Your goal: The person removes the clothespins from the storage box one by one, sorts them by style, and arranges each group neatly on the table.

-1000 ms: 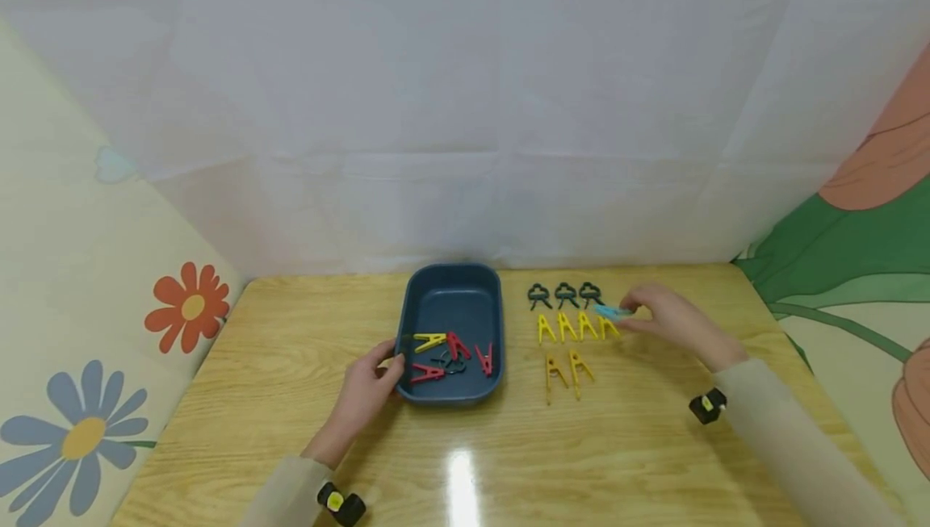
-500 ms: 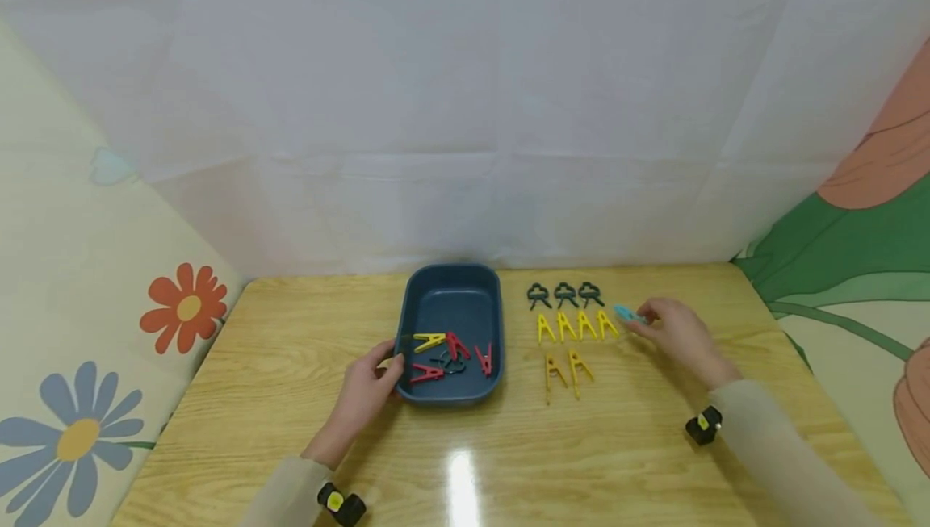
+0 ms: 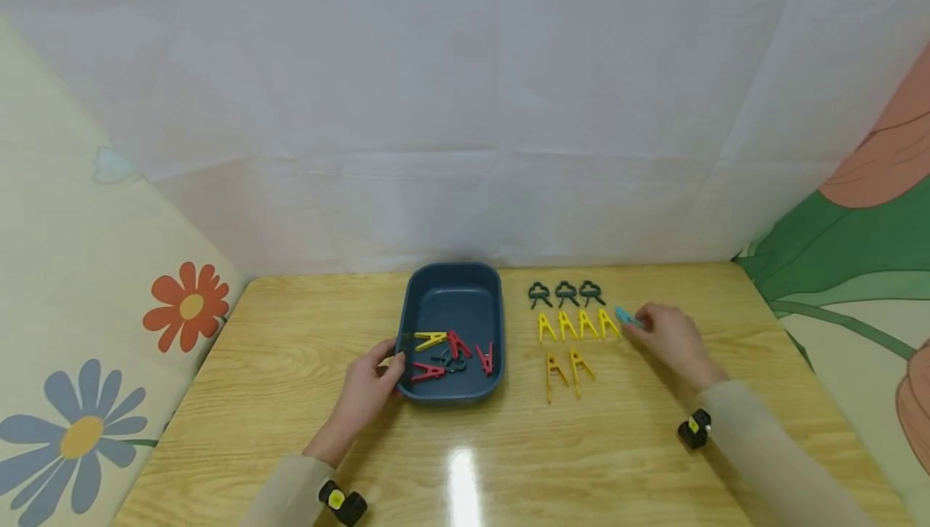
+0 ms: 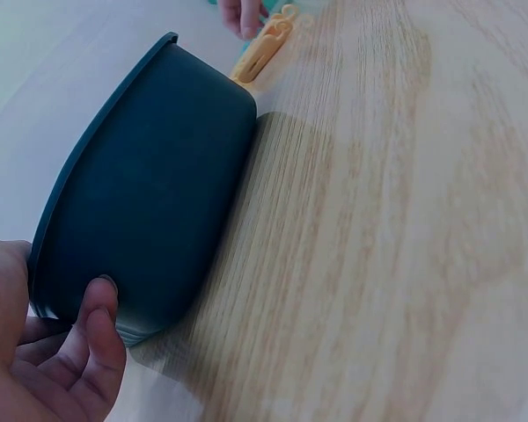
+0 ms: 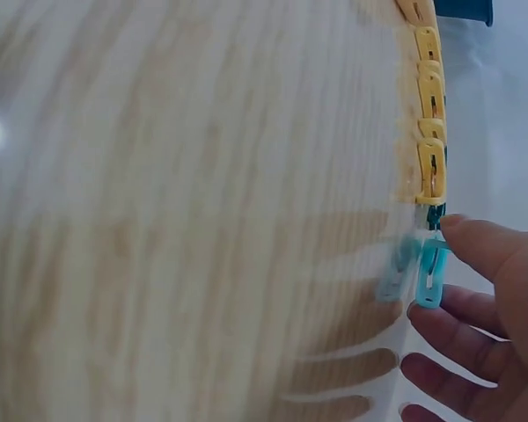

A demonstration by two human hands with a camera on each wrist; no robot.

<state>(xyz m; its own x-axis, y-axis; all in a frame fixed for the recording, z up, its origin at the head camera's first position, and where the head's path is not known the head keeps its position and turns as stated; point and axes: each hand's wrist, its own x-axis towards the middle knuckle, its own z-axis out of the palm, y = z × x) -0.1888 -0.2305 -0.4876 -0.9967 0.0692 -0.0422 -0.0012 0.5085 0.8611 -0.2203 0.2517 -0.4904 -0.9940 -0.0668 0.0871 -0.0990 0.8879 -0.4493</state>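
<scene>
A light blue clothespin (image 3: 628, 317) is pinched between the thumb and index finger of my right hand (image 3: 672, 341), at the right end of a row of yellow clothespins (image 3: 588, 324). In the right wrist view the blue clothespin (image 5: 431, 274) is low at the tabletop, its reflection beside it. My left hand (image 3: 370, 382) grips the near left side of a dark blue bin (image 3: 452, 269). Red clothespins (image 3: 484, 360), a yellow clothespin (image 3: 430, 340) and a dark green clip (image 3: 454, 363) lie inside the bin.
Three dark green clips (image 3: 566, 294) form a row behind the yellow ones. Two orange-yellow clothespins (image 3: 579, 371) lie nearer the front. A white sheet (image 3: 465, 148) hangs along the back edge of the wooden table (image 3: 567, 462).
My right hand has brought the blue clothespin right and down, from above the last yellow clothespin to beside it. My left hand and the bin stay put.
</scene>
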